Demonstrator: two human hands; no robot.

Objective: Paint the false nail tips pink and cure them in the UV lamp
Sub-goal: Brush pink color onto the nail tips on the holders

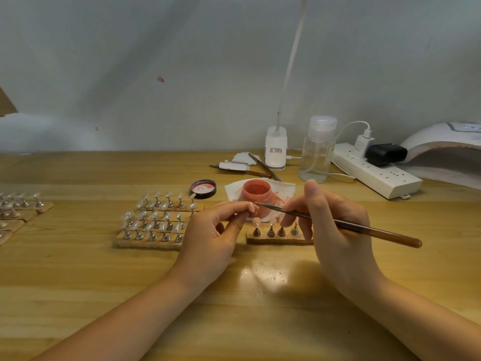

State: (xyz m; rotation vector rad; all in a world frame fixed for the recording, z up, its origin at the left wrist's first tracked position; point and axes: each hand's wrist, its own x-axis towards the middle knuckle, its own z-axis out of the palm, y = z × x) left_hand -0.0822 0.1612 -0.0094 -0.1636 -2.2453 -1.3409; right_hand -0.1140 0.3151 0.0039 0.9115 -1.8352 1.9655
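My left hand point(216, 235) pinches a small nail tip point(252, 206) between thumb and forefinger, just in front of the open pink polish jar point(257, 195). My right hand point(330, 225) grips a brown-handled brush point(364, 227), its fine tip touching that nail tip. Below the hands lies a short wooden strip point(278, 237) of metal stands, two carrying pink tips. Left of it, wooden strips point(153, 220) hold several clear unpainted tips. The white UV lamp point(447, 152) stands at the far right.
The jar stands on a stained white paper point(286, 188), its black lid point(203, 188) beside it. Behind are spare brushes point(263, 168), a white lamp base point(276, 149), a clear pump bottle point(316, 149) and a power strip point(374, 173). More nail strips point(18, 207) lie at the left edge.
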